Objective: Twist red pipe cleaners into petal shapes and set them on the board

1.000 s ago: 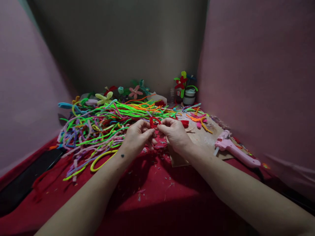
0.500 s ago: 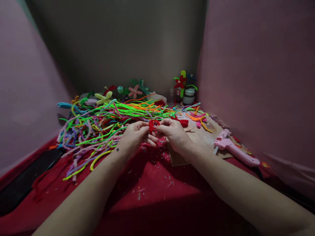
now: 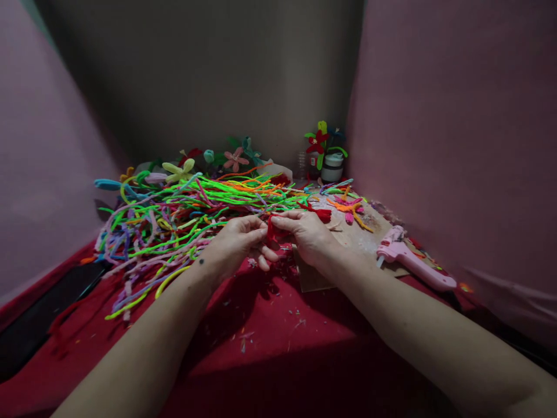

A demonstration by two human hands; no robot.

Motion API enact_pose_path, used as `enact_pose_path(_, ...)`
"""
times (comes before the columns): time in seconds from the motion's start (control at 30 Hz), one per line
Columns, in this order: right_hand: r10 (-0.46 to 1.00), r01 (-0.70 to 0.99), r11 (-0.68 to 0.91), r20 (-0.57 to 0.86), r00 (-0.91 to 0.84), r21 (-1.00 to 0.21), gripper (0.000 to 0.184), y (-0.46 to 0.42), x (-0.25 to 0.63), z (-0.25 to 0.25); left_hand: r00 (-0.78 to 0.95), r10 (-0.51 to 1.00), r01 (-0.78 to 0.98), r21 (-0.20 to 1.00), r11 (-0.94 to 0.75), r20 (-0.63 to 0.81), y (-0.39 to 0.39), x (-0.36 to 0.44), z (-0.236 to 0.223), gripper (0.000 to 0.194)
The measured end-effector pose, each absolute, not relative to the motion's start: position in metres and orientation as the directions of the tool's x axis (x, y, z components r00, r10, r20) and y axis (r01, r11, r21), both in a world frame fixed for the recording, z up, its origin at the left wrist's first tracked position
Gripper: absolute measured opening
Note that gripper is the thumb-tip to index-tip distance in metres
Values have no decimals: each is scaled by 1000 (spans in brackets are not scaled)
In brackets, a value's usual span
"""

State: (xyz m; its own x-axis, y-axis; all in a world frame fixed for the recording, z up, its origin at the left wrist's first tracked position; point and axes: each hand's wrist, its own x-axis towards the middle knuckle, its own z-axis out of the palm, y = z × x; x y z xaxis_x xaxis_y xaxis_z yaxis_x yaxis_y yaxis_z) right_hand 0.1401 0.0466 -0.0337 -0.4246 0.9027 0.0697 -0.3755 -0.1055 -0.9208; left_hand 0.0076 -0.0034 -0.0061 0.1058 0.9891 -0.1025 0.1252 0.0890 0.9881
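Note:
Between my two hands is a small bent piece of red pipe cleaner (image 3: 271, 231), partly hidden by the fingers. My left hand (image 3: 243, 241) pinches its left side with thumb and forefinger, the lower fingers loosely curled. From the other side my right hand (image 3: 308, 234) pinches it, thumb against forefinger. Just behind the right hand lies another red pipe cleaner piece (image 3: 322, 215). A heap of coloured pipe cleaners (image 3: 217, 194) spreads behind and left of my left hand.
A pink glue gun (image 3: 413, 262) rests at the right, by a cardboard sheet (image 3: 315, 278). An orange and pink flower piece (image 3: 348, 207) lies on the board. Finished flowers (image 3: 235, 159) and a lidded cup (image 3: 333, 168) stand at the back. A black object (image 3: 47, 313) lies left on the red cloth (image 3: 278, 342).
The red pipe cleaner showed as an open loop before; now it is turned and more covered by my fingers. The whole view has shifted slightly.

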Motion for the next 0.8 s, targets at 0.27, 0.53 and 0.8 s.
enact_pose_path(0.27, 950, -449, -114, 35, -311, -886, 11, 47, 140, -30, 128, 975, 316, 939, 134, -182, 4, -11, -6, 20)
enact_pose_path(0.53, 949, -437, -75, 71, -308, -897, 13, 48, 140, -33, 96, 983, 570, 818, 75, -157, 4, -15, 0, 17)
enact_pose_path(0.8, 956, -466, -120, 25, -293, -876, 13, 47, 143, -26, -238, 933, 561, 822, -96, 271, -2, -6, 5, 10)
